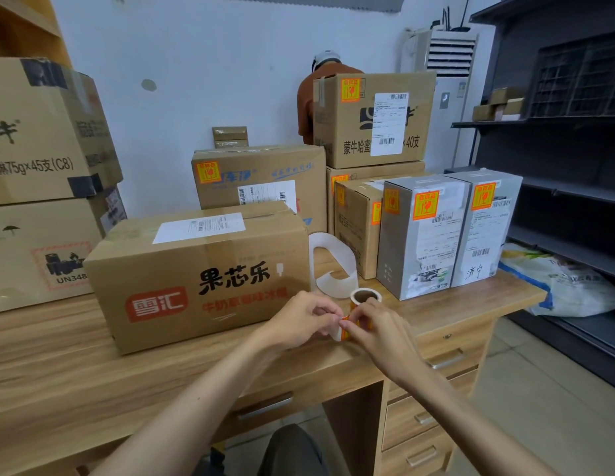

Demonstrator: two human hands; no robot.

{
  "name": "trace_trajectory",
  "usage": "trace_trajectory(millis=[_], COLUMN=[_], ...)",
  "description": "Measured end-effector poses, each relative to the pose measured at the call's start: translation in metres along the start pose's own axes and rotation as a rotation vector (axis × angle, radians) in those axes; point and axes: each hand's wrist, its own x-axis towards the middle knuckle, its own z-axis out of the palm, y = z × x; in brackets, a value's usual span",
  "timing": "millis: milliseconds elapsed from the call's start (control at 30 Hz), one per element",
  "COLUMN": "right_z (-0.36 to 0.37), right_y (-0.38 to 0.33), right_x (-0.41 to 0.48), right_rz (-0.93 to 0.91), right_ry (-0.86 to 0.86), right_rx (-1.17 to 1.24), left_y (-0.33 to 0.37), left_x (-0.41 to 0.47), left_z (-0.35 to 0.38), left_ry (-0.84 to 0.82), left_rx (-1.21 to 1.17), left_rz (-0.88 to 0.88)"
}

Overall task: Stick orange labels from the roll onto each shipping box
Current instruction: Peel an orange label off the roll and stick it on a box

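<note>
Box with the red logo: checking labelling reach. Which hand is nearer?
Left. The left hand sits by the box, at its front corner; the right hand is farther right, holding the label roll.

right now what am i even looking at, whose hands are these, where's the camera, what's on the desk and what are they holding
No robot here: one camera worn on a person's head looks down at their own two bare hands. The left hand and right hand meet over a wooden desk. The right hand holds a small label roll; the left hand pinches an orange label at its end. Used white backing strip curls behind. Just beyond the hands lies a big brown box showing no orange label; the two grey boxes to the right already carry theirs.
</note>
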Motion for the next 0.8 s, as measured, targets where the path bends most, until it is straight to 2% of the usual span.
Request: trace_trajectory(millis=[367, 800], right_z=[0.0019, 0.0], right_y=[0.0037, 0.0011], right_x=[0.0006, -0.0043], right_rz=[0.021, 0.091], right_ry=[0.008, 0.051], right_rx=[0.042, 0.242], left_y=[-0.0009, -0.005], left_x=[0.0003, 0.0025], left_z=[0.0037, 0.0063], left_ry=[0.008, 0.045], left_rx=[-0.007, 0.01], left_rz=[-0.006, -0.012])
